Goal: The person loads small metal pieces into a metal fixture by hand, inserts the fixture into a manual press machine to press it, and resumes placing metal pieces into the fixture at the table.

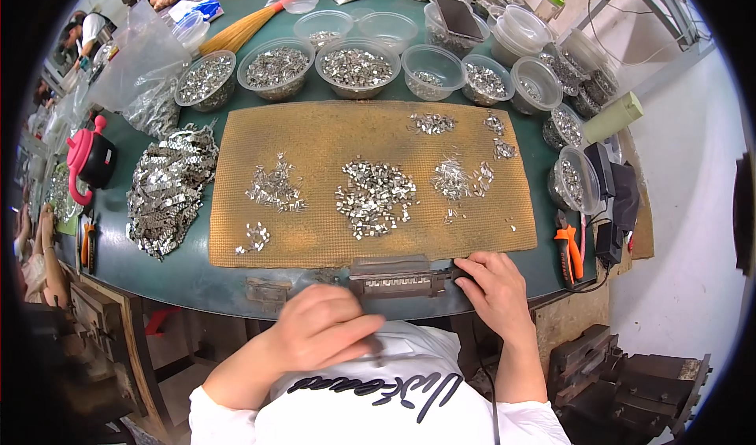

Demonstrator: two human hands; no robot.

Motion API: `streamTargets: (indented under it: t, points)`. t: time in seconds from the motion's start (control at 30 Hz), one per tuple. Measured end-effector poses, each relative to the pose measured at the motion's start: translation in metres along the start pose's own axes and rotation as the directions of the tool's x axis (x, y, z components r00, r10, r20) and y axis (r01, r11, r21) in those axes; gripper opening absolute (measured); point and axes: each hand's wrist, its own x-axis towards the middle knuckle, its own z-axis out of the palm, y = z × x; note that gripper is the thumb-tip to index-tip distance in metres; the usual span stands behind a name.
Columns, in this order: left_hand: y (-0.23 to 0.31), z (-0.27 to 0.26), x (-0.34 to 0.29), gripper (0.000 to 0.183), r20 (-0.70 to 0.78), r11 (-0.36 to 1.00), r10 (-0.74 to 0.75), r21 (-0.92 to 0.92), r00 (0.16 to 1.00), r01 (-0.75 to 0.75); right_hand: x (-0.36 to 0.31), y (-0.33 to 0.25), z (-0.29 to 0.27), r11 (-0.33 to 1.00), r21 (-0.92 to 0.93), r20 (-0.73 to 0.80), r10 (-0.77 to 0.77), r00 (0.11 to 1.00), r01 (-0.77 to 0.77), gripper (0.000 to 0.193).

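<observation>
A dark metal jig sits at the table's front edge, with a row of small silvery pieces in its slot. My right hand is at the jig's right end, thumb and fingers closed on its dark end piece. My left hand is raised in front of my shirt, left of the jig, its fingers curled together. Something small, dark and blurred shows under its fingertips. Beyond the jig, a tan textured mat carries several loose heaps of small metal pieces, the largest heap in the middle.
Clear plastic bowls of metal parts line the mat's far side and right. Linked metal strips are piled on the left, near a pink-and-black pot. Orange-handled pliers lie at right. A broom lies behind; co-workers sit far left.
</observation>
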Motion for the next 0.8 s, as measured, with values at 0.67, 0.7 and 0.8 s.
streamTargets:
  t: [0.67,0.7,0.8]
  points:
    - [-0.011,0.03,0.004,0.049,0.096,0.908,-0.277,0.353,0.956,0.228,0.001,-0.008,0.0,0.913,0.405,0.053,-0.072,0.996,0.045,0.02]
    - [-0.01,0.031,0.002,0.048,0.089,0.908,-0.282,0.346,0.955,0.236,0.002,-0.01,0.0,0.917,0.395,0.072,-0.083,0.994,0.048,0.019]
    - [-0.008,0.03,-0.003,0.047,0.082,0.922,-0.267,0.311,0.96,0.23,0.004,-0.009,-0.006,0.871,0.491,0.211,-0.094,0.973,-0.022,0.025]
